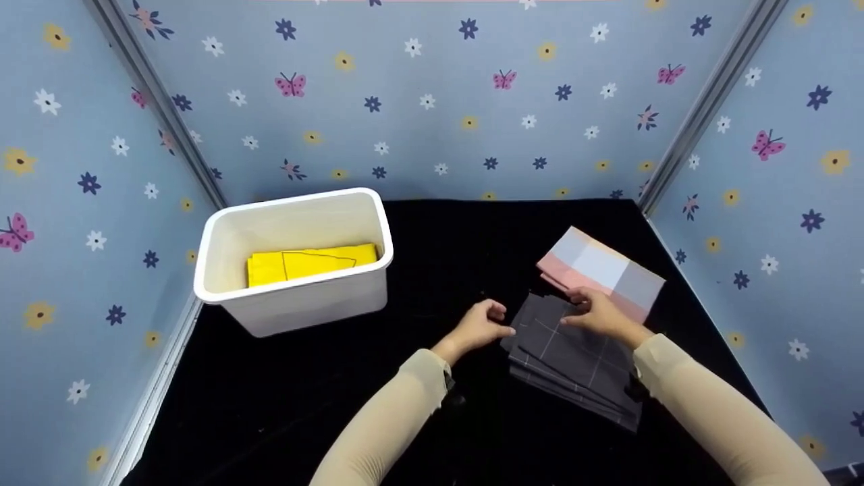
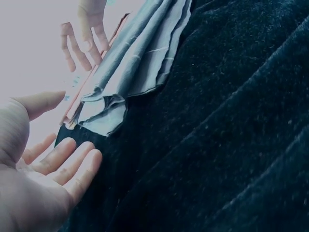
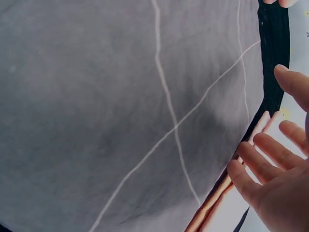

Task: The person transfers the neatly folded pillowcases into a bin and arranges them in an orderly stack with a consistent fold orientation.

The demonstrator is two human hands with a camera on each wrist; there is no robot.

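Observation:
A folded dark grey cloth with thin white lines (image 1: pixel 574 364) lies in uneven layers on the black surface, and its layered edge shows in the left wrist view. My left hand (image 1: pixel 476 327) is just off its left corner, fingers loosely bent and holding nothing. Above the cloth's upper part is my right hand (image 1: pixel 599 316), its fingers apart and nothing gripped. Behind the grey cloth is a folded pink, white and grey checked cloth (image 1: pixel 604 266), partly covered by my right hand.
A white plastic bin (image 1: pixel 317 304) stands at the back left, with a folded yellow cloth (image 1: pixel 317 264) inside. Flower-patterned panels (image 1: pixel 418 135) enclose the back and both sides of the black velvety surface (image 1: pixel 283 405).

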